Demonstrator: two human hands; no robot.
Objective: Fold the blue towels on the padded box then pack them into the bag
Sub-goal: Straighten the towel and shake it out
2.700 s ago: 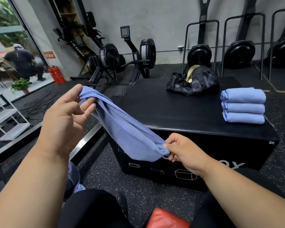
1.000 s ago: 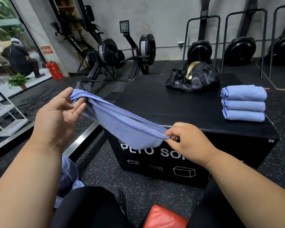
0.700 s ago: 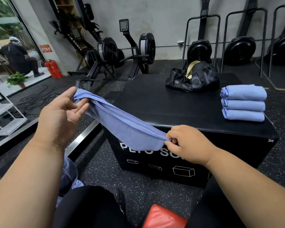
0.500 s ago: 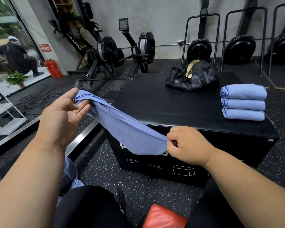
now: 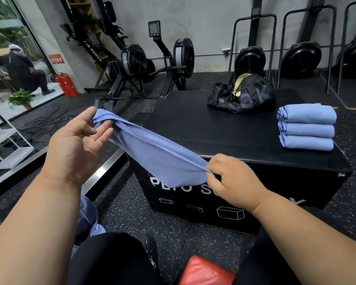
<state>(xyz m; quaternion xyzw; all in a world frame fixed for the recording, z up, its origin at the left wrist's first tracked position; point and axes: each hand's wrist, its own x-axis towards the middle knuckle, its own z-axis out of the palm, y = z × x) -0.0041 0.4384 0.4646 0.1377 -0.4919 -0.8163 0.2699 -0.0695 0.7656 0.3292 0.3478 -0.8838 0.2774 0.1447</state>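
A blue towel (image 5: 156,157) hangs stretched between my hands in front of the black padded box (image 5: 210,132). My left hand (image 5: 78,140) pinches its upper left end, palm toward me. My right hand (image 5: 232,182) pinches the lower right end near the box's front edge. Three folded blue towels (image 5: 306,127) lie stacked at the box's right side. A black bag (image 5: 243,97) with a tan strap sits at the box's far edge.
More blue cloth (image 5: 88,219) lies by my left knee. A red object (image 5: 206,272) sits on the floor between my legs. Rowing machines (image 5: 144,62) and fan bikes (image 5: 251,60) line the back wall. A white rack (image 5: 6,145) stands at left.
The towel stays held between both hands. My right hand has risen from below the box's edge to level with it, pulling the towel tauter. My left hand has barely moved.
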